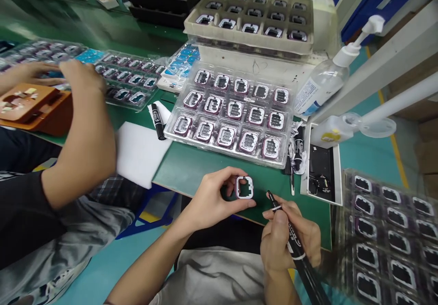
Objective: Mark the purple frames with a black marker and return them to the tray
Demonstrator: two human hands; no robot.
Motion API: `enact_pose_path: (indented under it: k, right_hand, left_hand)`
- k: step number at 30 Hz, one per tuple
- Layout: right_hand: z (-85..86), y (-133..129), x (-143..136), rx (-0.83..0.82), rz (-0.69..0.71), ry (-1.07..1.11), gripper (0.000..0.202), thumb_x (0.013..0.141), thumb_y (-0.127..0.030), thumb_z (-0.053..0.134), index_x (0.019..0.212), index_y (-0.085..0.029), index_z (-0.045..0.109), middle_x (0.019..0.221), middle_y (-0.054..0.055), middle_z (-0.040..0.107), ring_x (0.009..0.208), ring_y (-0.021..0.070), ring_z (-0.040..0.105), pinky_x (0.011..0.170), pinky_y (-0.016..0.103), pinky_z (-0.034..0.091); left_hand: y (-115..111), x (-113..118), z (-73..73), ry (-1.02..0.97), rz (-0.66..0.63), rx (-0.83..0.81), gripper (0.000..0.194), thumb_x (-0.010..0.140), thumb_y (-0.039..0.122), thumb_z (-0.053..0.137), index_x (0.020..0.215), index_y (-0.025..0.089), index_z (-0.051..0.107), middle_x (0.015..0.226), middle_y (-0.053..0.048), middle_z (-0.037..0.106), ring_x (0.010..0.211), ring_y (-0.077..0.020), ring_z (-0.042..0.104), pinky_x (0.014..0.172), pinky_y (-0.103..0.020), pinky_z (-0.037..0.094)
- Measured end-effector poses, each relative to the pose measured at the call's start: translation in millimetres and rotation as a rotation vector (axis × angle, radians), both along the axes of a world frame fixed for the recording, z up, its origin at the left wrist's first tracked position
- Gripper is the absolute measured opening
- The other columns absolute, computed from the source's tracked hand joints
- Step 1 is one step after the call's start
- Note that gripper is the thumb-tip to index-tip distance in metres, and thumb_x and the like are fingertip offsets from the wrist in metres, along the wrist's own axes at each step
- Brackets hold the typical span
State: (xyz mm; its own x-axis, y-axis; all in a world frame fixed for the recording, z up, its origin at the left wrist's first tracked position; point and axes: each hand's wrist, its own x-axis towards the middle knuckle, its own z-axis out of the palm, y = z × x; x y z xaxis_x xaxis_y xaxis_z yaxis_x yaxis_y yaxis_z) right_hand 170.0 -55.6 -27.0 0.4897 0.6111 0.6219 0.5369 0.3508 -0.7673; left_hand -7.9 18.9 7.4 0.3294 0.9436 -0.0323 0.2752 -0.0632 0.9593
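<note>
One held frame, one held marker

L hand & R hand are bare, w/ 2 bare forearms, creased grey garment & blk cloth.

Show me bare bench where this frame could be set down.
Bare green tabletop lies between the clear tray, the white sheet and the left hand; another patch, between the tray and right hand. Right of the tray is crowded: black marker, open box.

Left hand pinches, right hand curls
The left forearm slants inward, its thumb below the fingers (the right forearm shows only partly).
</note>
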Motion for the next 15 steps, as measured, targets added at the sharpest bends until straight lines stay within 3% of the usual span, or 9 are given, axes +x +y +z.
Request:
enact_pose_path:
  k: [4, 7, 11, 15]
  right_hand:
    - [-0.2, 4, -2, 0.138, -0.031, 0.068, 0.031, 0.085, -0.021, 0.083, 0.114, -0.033, 0.079, 0.067, -0.006, 0.079, 0.068, 0.0334, 0.088, 0.051, 0.044, 0.072]
    - [4.5, 4, -4, 0.130, -0.042, 0.083, 0.026, 0.086, -0.022, 0.084, 0.109, -0.031, 0.079, 0.068, -0.005, 0.079, 0.065, 0.0314, 0.086, 0.052, 0.041, 0.072]
    - [7.5, 4, -5, 0.111, -0.063, 0.118, 0.022, 0.086, -0.024, 0.083, 0.106, -0.032, 0.079, 0.066, -0.006, 0.077, 0.061, 0.0326, 0.085, 0.051, 0.046, 0.073]
    - [2.7, 7, -5, 0.156, -0.051, 0.079, 0.028, 0.085, -0.023, 0.083, 0.110, -0.034, 0.079, 0.066, -0.006, 0.076, 0.060, 0.0346, 0.084, 0.050, 0.052, 0.074]
  left_hand:
    - [-2, 0, -3.9, -0.016, 0.019, -0.028, 0.056, 0.083, 0.049, 0.106, 0.124, 0.019, 0.082, 0.086, 0.000, 0.074, 0.074, -0.0148, 0.060, 0.066, -0.025, 0.047]
    - [-2, -5, 2.6, -0.017, -0.006, 0.004, 0.054, 0.085, 0.049, 0.105, 0.126, 0.021, 0.081, 0.090, -0.001, 0.076, 0.078, -0.0165, 0.064, 0.070, -0.027, 0.050]
    - [15, -13, 39.8, 0.017, -0.083, 0.303, 0.046, 0.096, 0.045, 0.098, 0.132, 0.025, 0.077, 0.126, -0.008, 0.079, 0.097, -0.0216, 0.071, 0.084, -0.033, 0.059]
    - [69, 1, 86.8, 0.222, -0.113, 0.634, 0.039, 0.111, 0.043, 0.082, 0.142, 0.020, 0.071, 0.140, -0.011, 0.073, 0.119, -0.0261, 0.069, 0.106, -0.039, 0.060]
